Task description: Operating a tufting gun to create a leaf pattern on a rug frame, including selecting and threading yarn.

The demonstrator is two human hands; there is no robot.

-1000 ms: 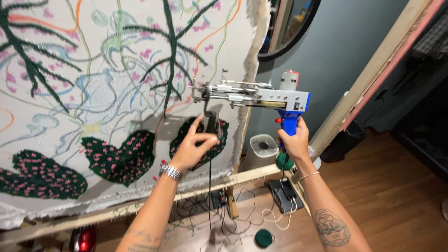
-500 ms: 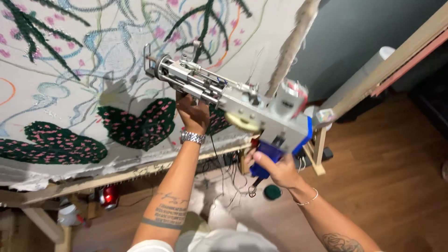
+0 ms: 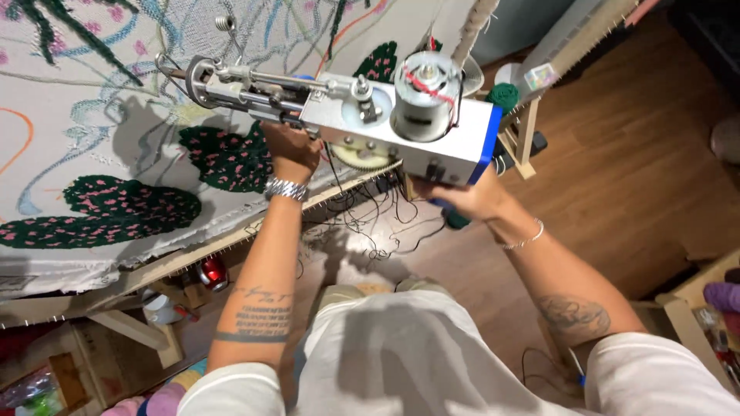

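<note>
Item: tufting gun (image 3: 362, 115), silver metal body with a blue end plate, a round motor housing on top and a brass-coloured gear underneath; held up close to the camera, level with the lower part of the cloth, its long needle assembly pointing left at the fabric. Left hand (image 3: 289, 146): closed around the gun's front grip from below, just under the needle shaft; a metal watch (image 3: 286, 189) on the wrist. Right hand (image 3: 462, 199): wrapped around the blue rear handle beneath the motor end, mostly hidden by the body; a thin bracelet (image 3: 524, 239) on the wrist. The two hands are apart, one at each end of the tool. Backing cloth (image 3: 100, 131): pale, stretched on a wooden frame (image 3: 231, 243), marked with coloured outline drawing; carries finished dark green tufted patches (image 3: 131, 208) dotted with pink. Loose dark threads (image 3: 370, 223) hang below the frame's bottom rail. Containers: a wooden crate (image 3: 46, 370) at lower left with bright contents too blurred to identify; a wooden box (image 3: 705, 308) at the right edge with purple yarn (image 3: 724, 294) in it. Also on the wood floor: green yarn cone (image 3: 505, 96), a red object (image 3: 210, 271) under the frame.
</note>
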